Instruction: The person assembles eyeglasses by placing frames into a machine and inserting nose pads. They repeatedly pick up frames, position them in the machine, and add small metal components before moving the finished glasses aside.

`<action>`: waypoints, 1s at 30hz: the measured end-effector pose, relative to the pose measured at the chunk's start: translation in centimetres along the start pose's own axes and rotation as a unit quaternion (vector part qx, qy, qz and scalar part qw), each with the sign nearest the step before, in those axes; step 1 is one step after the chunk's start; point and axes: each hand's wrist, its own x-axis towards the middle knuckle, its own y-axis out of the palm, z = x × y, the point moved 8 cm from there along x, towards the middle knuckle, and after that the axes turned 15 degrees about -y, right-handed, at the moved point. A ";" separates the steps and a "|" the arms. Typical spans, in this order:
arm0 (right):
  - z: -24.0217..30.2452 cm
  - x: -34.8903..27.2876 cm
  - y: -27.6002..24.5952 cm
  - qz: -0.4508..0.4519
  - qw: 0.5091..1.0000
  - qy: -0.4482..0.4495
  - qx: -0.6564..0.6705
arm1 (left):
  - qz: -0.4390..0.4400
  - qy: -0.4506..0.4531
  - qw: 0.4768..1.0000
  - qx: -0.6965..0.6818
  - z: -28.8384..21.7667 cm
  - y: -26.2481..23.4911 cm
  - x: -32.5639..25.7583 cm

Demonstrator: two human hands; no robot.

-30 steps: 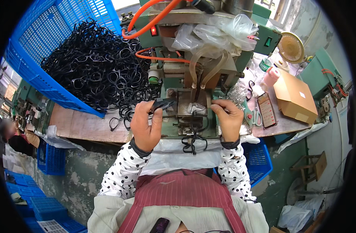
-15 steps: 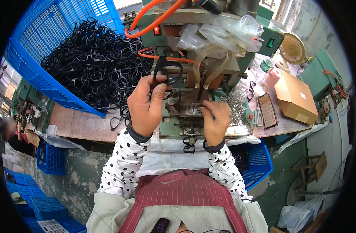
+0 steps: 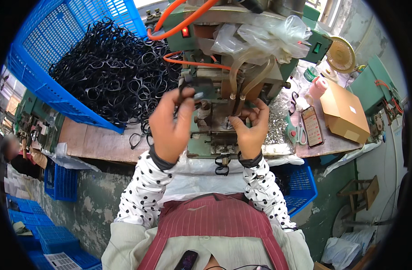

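Nearest is a red striped apron, with a spotted sleeve on the left and another on the right. Below the table's near edge, on the right, is a blue bin; on the left, farther from the apron, is a blue crate. A dark loop hangs at the near edge of the press, between the two arms.

The left hand is raised left of the press bed, thumb and fingers closed on a black frame, which is blurred and sticks out to the right above the bed. The right hand is at the right of the bed, its thumb tip by a small metal piece; whether it grips anything I cannot tell. The hands are apart.

To the right on the table are a heap of shiny bits, scissors, a phone and, beyond, a carton, a pink cup and a fan. To the left, a pile of black frames spills from a big blue basket lying tilted.

Farther up the press, two clear tubes come down by the right hand, a plastic bag is bunched above them, and an orange hose loops past a lit red switch.
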 end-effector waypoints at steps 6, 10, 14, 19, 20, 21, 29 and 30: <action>-0.9 0.9 -2.8 0.041 0.998 0.001 -0.047 | 0.234 0.352 0.901 0.097 0.2 6.6 -9.1; -3.3 2.3 -12.4 -0.032 0.882 -0.092 -0.461 | 0.293 0.353 0.882 0.109 2.3 7.9 -8.7; -7.5 0.3 -18.9 0.033 0.886 0.035 -0.462 | 0.293 0.365 0.875 0.119 2.3 7.8 -8.7; -6.3 -1.5 -15.3 0.136 0.789 -0.023 -0.598 | 0.275 0.359 0.883 0.128 2.3 7.7 -8.6; -7.0 -1.4 -15.2 0.135 0.790 -0.026 -0.597 | 0.268 0.362 0.884 0.126 2.2 7.7 -8.6; -7.0 -1.2 -15.5 0.101 0.827 -0.068 -0.549 | 0.270 0.359 0.885 0.120 2.2 7.7 -8.6; -9.3 -1.9 -18.0 -0.029 0.925 0.020 -0.378 | 0.125 0.358 0.901 0.209 4.0 4.6 -8.8; -8.3 -1.8 -17.3 -0.033 0.925 0.007 -0.377 | 0.060 0.337 0.909 0.237 5.5 2.9 -8.0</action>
